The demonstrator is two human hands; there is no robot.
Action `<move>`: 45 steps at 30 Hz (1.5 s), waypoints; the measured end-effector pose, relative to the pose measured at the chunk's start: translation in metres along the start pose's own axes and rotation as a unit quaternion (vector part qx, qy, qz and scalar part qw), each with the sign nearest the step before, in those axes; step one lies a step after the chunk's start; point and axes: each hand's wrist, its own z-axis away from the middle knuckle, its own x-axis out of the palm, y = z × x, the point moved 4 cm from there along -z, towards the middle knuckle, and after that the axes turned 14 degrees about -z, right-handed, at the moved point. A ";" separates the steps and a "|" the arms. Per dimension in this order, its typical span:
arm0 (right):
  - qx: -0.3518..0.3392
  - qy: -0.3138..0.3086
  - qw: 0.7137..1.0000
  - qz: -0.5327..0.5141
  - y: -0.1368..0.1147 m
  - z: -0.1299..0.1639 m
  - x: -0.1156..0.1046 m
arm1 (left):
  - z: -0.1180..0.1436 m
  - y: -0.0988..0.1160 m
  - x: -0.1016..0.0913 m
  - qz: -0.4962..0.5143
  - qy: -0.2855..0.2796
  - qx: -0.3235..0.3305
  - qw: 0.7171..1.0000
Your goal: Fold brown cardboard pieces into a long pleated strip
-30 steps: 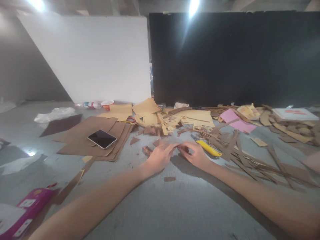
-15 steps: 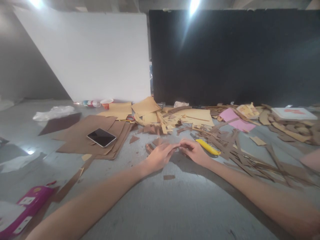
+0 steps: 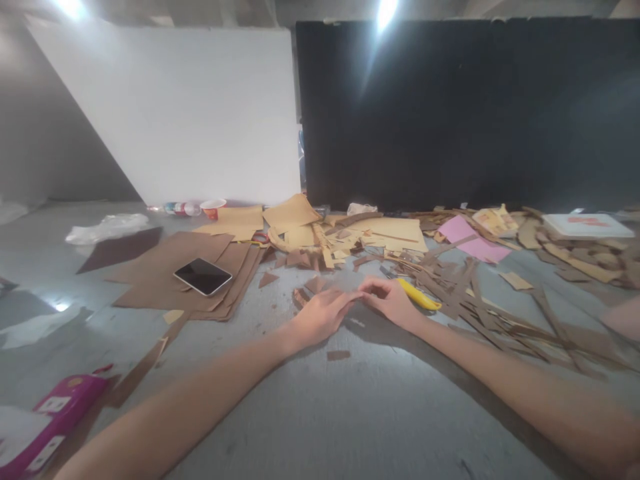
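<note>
Fingertips of my left hand [image 3: 320, 315] and my right hand [image 3: 391, 303] meet above the grey table, both pinched. Whatever sits between them is hidden or too small to make out. Just beyond my left hand lies a ridged brown piece [image 3: 299, 297], partly covered by the hand. A yellow-handled cutter knife [image 3: 421, 296] rests beside my right hand, its blade end partly behind the fingers. On the near side of my hands is a small brown paper scrap [image 3: 339, 355], and a triangular brown scrap [image 3: 269, 279] lies to the left.
Brown sheets [image 3: 155, 293] with a phone [image 3: 203, 276] on top are stacked at left. Brown strips [image 3: 480, 313] spread at right, near a pink sheet [image 3: 473, 240]. Yellow paper [image 3: 395, 232] lies at the back. A magenta case [image 3: 65, 413] is front left. Another person's arm [image 3: 625, 319] shows at right.
My fingertips have shifted slightly and sit closer together. The right hand now covers a little more of the knife's blade end. Everything else stays in place.
</note>
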 end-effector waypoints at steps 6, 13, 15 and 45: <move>-0.030 0.047 0.998 0.034 -0.010 0.003 -0.003 | 0.001 -0.006 0.002 0.035 0.013 -0.066 0.997; -0.066 0.025 0.996 0.051 -0.016 0.006 -0.002 | -0.001 -0.008 -0.001 0.040 0.033 -0.119 0.992; -0.063 0.022 0.997 0.050 -0.016 0.006 -0.001 | -0.001 -0.008 -0.002 0.034 0.033 -0.125 0.991; 0.001 0.003 1.000 0.006 -0.005 0.003 0.000 | -0.002 -0.007 0.001 0.071 0.005 -0.087 0.994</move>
